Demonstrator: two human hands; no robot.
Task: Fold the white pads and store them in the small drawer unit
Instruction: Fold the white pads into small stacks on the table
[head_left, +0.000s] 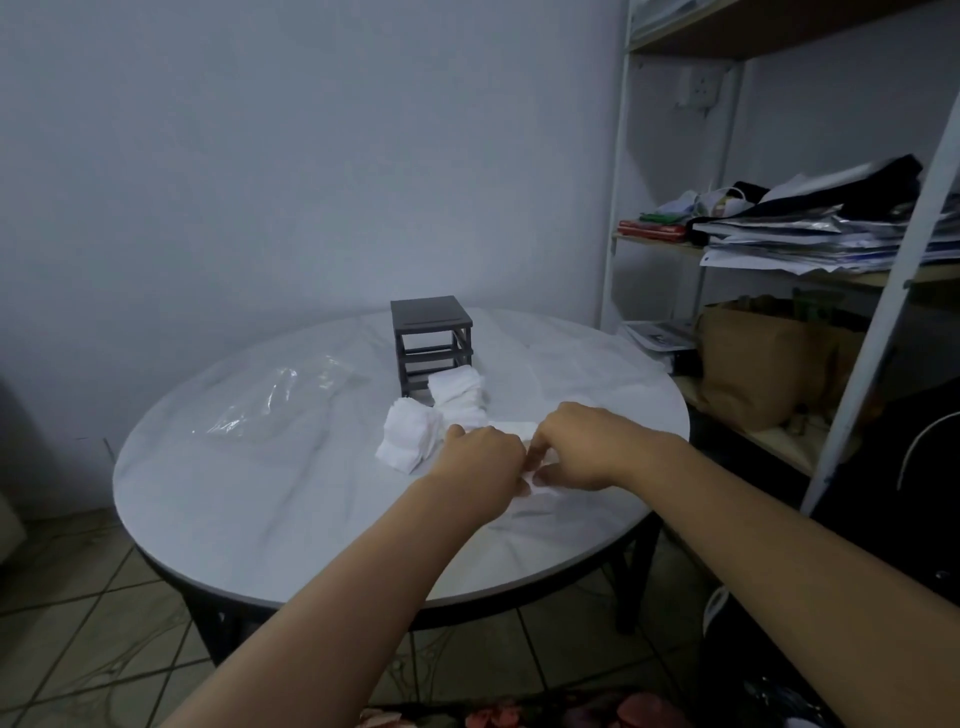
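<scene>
Left hand (480, 457) and right hand (582, 447) pinching one pad (537, 489) between them on the table (260, 499), pad piles (410, 439) lying just before the drawer unit (431, 335)

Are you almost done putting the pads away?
Not yet. The drawer unit looks empty, so nothing seems stored. The left hand and right hand are pinching one white pad on the table. The near pile and far pile wait before the unit.
</scene>
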